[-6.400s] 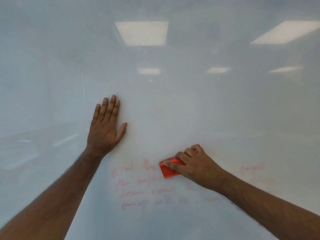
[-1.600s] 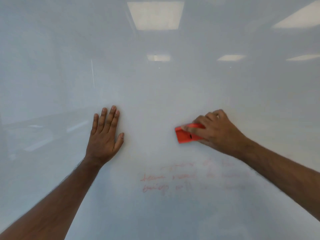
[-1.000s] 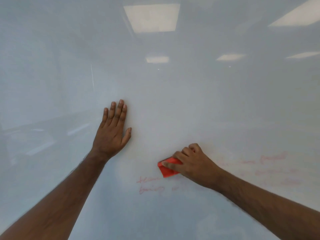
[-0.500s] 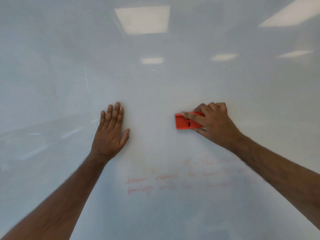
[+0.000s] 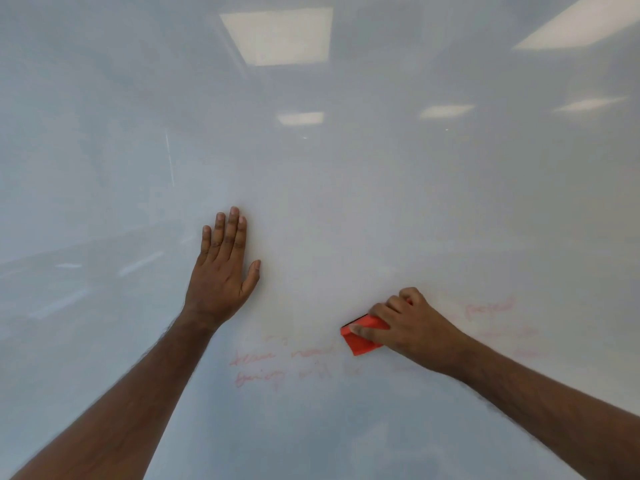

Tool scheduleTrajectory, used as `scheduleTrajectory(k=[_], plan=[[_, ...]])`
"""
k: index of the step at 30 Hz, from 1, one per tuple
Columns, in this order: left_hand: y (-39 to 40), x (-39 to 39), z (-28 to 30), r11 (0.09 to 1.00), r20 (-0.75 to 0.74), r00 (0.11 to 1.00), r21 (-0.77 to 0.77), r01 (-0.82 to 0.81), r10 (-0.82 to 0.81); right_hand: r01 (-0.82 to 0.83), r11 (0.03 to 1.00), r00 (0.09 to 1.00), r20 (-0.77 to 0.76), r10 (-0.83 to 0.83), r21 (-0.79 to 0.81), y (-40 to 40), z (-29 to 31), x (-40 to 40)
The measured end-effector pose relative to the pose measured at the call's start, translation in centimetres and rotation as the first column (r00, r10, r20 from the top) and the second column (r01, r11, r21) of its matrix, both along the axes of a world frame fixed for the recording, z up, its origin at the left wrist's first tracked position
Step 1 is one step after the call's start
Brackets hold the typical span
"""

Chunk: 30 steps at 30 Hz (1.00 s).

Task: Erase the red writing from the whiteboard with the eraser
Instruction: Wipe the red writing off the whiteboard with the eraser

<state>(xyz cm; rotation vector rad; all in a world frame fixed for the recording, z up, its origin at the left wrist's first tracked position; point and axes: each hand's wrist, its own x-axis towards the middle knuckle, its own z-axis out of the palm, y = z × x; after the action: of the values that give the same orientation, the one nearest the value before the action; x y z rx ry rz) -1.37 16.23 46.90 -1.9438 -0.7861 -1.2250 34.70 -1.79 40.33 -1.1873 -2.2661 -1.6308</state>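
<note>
- left hand (image 5: pixel 221 277) flat on board (image 5: pixel 346 188), fingers straight and close together, thumb splayed toward the right, holding nothing.
- right hand (image 5: pixel 412 329) curled round eraser (image 5: pixel 362 337), thumb along its near edge, other fingers bent over the far side.
- eraser red, tilted, pressed to board, its free corner jutting left of the thumb tip.
- faint red writing (image 5: pixel 277 367) in two lines below and left of the right thumb, just beside the eraser's lower corner; below the left palm.
- more pale writing right of the right knuckles; letters too blurred to read.
- reflected ceiling lights (image 5: pixel 277 34) high above both sets of fingertips.
</note>
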Motion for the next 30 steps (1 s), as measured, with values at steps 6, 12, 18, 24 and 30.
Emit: scheduleTrajectory(k=[6,12,18,24,30], plan=[[-0.6,1.6,-0.3,1.000,0.007,1.000,-0.024,-0.001,0.001,-0.020,0.993,0.994,-0.101,0.032,0.117,-1.9,4.0,4.0],[-1.6,4.5,-0.2,0.999,0.053,0.998,-0.048,-0.023,0.025,0.076,0.976,0.948,-0.319,-0.008,0.202,-1.6,9.8,2.4],[-2.5,6.1,-0.2,0.997,0.053,0.998,-0.077,-0.029,0.033,0.007,0.984,0.957,-0.288,0.046,0.179,0.5,7.3,-0.3],[-3.0,6.7,-0.5,0.997,0.050,0.998,-0.074,-0.030,0.033,-0.081,0.996,0.991,-0.100,0.084,0.034,0.0,0.2,2.4],[-3.2,7.3,-0.6,0.996,0.060,0.997,-0.080,-0.034,0.039,-0.021,0.999,0.997,-0.071,0.024,0.050,-2.5,-0.4,7.8]])
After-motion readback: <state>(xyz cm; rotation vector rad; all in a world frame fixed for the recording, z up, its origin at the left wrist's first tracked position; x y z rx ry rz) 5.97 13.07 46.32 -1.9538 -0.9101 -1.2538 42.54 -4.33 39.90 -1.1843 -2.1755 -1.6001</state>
